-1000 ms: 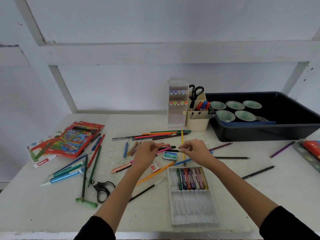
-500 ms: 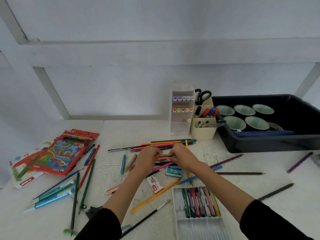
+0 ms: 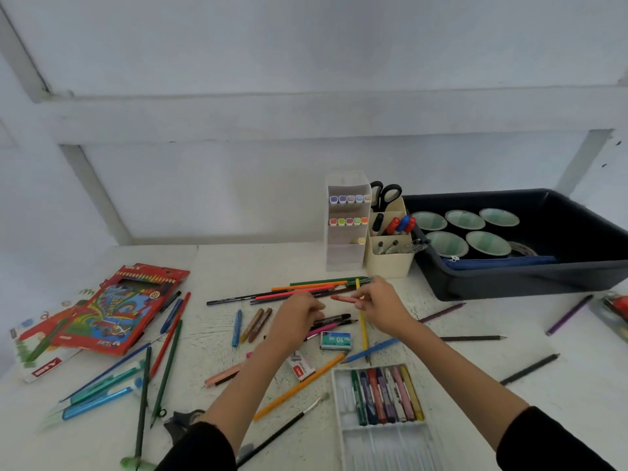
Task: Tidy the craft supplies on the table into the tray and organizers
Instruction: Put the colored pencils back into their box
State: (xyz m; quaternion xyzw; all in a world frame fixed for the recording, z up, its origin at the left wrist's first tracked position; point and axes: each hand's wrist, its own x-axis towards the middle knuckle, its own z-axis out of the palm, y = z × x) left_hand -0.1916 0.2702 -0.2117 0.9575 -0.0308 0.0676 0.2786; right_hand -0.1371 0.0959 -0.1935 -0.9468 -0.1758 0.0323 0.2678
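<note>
The right hand (image 3: 380,307) pinches a red crayon (image 3: 343,298) between thumb and fingers, over the middle of the counter (image 3: 452,396) and just nearer than the row of coloured pencils (image 3: 306,288). The left hand (image 3: 297,319) hangs curled over the black pens (image 3: 334,318); whether its fingers grasp anything cannot be told. The crayon case (image 3: 384,443) lies at the near edge, with a free slot at its left. Open counter runs toward the right edge, in front of the black tray (image 3: 509,283) in the far right corner.
</note>
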